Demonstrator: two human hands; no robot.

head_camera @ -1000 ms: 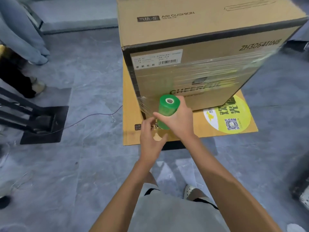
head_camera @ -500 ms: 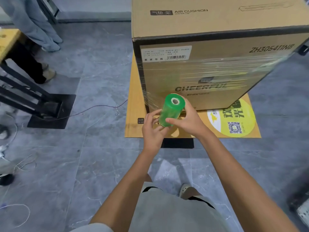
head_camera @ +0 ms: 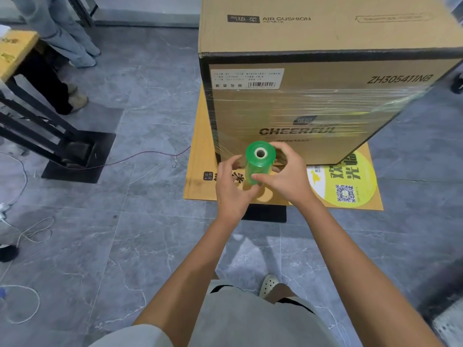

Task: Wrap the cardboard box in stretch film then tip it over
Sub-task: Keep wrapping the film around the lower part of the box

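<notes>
I held the green stretch film roll (head_camera: pixel 259 162) upright in front of the near left corner of the cardboard box (head_camera: pixel 325 108), its open core facing up at me. My right hand (head_camera: pixel 285 176) gripped it, thumb across the near side and fingers curled round the far side. My left hand (head_camera: pixel 234 189) cupped the roll's lower end with curled fingers. The thumb was tucked under it, and the forefinger stood a little off the green surface. A clear sheet of film ran from the roll to that corner of the box.

The box stood upright on a flattened cardboard sheet (head_camera: pixel 200 176) on the grey tiled floor (head_camera: pixel 125 246). Shiny bands of film already covered the middle and lower part of its near face, over the word CHEERFUL. The white barcode label (head_camera: pixel 248 78) sat near the top of that face, above most of the film. A round yellow sticker with a QR code (head_camera: pixel 343 181) lay on the sheet just beside my right hand.

Off to the left were a black table base (head_camera: pixel 77 156), a thin purple cable (head_camera: pixel 140 156) and another person's legs (head_camera: pixel 65 33). My own shoe (head_camera: pixel 269 284) showed below my arms.
</notes>
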